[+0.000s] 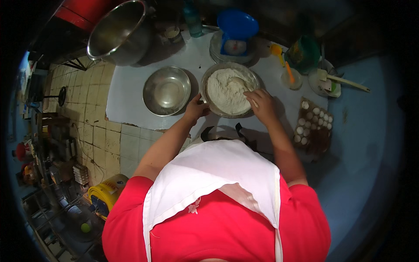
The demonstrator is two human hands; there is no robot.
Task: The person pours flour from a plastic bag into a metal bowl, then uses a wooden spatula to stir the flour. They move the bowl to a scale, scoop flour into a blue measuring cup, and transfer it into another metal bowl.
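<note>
A round metal bowl [205,101] full of white flour [226,91] stands on the white tabletop before me. My left hand [197,109] holds the bowl at its lower left side, fingers against the outer wall. Over the right edge of the bowl, my right hand [262,103] grips the handle of a spoon [238,80], whose head lies in the flour. Just left of my left hand is a second metal bowl [166,93], shiny and with nothing visible inside it.
Behind the flour bowl stands a blue kitchen scale [236,46]. A large steel mixing bowl [118,36] is at the back left. To the right are an egg tray [311,122], a plastic container with an orange spoon [289,73], and a spatula [350,82] jutting past the table edge.
</note>
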